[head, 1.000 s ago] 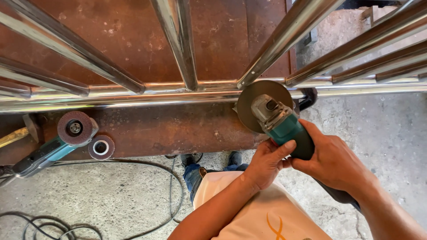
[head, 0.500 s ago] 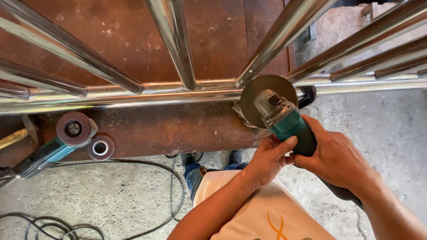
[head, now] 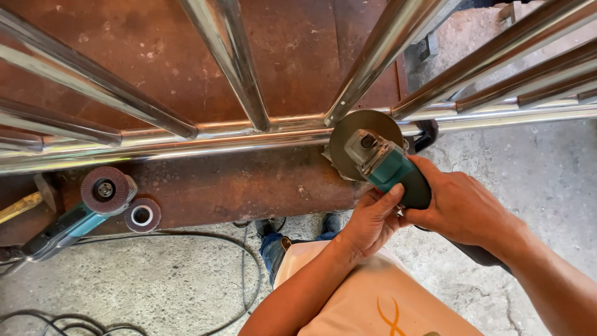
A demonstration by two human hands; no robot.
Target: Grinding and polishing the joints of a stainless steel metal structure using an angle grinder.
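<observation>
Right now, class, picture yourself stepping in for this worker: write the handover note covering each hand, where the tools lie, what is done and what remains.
Left hand: steadies the teal angle grinder from below, near its head.
Right hand: wrapped around the grinder's body.
Grinder disc: at the joint where the shiny steel rail meets an upright tube.
Second angle grinder and a loose flap disc: lying on the rusty steel plate, to the left.
Done: tubes look polished.
Left: cannot tell how far this joint is finished; the disc hides it.
</observation>
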